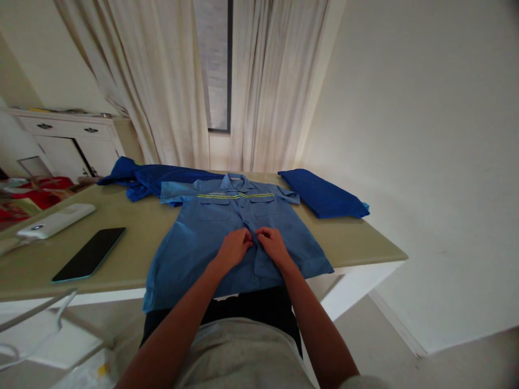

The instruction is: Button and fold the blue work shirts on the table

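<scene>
A light blue short-sleeved work shirt (194,232) lies face up on the table, its collar at the far side and its hem hanging over the near edge. Yellow stripes cross its chest above two flap pockets. My left hand (236,247) pinches the shirt's front edge at the button line, below the chest. Just to its right, my right hand (272,244) has its fingers closed on the other front edge. Buttons show above the hands and near the hem; whatever lies between the fingertips is hidden. Lower down, the two front edges lie apart.
The green-topped table (365,243) carries a black phone (90,254) and a white power bank (60,220) with a cable at left. A dark blue garment (162,175) lies behind the shirt, and a folded blue garment (324,193) at right. Curtains and a wall stand beyond.
</scene>
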Tool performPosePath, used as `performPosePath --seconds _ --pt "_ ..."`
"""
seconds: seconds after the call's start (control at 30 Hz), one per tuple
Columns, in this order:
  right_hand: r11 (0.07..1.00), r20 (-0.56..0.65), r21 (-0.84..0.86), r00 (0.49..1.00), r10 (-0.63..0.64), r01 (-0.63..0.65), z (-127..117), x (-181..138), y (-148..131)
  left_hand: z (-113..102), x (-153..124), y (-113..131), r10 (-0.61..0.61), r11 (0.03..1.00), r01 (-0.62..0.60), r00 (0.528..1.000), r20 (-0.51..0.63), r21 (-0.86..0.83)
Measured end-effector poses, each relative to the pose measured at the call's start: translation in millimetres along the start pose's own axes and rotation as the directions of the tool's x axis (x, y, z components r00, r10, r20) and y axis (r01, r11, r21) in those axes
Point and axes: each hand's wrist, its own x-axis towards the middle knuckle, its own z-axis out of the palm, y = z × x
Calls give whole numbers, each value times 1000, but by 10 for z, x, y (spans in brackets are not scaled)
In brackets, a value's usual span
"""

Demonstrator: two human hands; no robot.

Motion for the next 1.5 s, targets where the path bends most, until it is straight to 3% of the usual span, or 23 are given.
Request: performPosePath --seconds 0.23,0.4,0.47,0.67,1.17,1.33,1.5 --pt "999 83 54 996 -12 7 -38 -14 69 15 -86 31 -11 994 15 999 -43 110" --pt "972 28 -208 994 -102 106 -40 -18 51 117 -112 24 -12 1000 15 993 -117 24" --pt "962 41 -235 990 -131 137 -39 -24 32 157 -110 -25 -11 999 6 990 -140 -33" --pt "960 53 -207 982 -181 188 -17 -43 59 210 -97 -126 -13 992 -6 989 -146 -129" --pt "938 56 -193 958 -281 287 -34 -69 31 244 -166 -53 126 992 -118 968 -217 51" --pt "947 45 -175 963 -267 271 -56 -68 17 199 -186 5 121 988 -100 974 -193 116" --pt "988 95 -2 984 -153 153 -39 -84 36 189 -190 27 89 990 -64 974 -207 126"
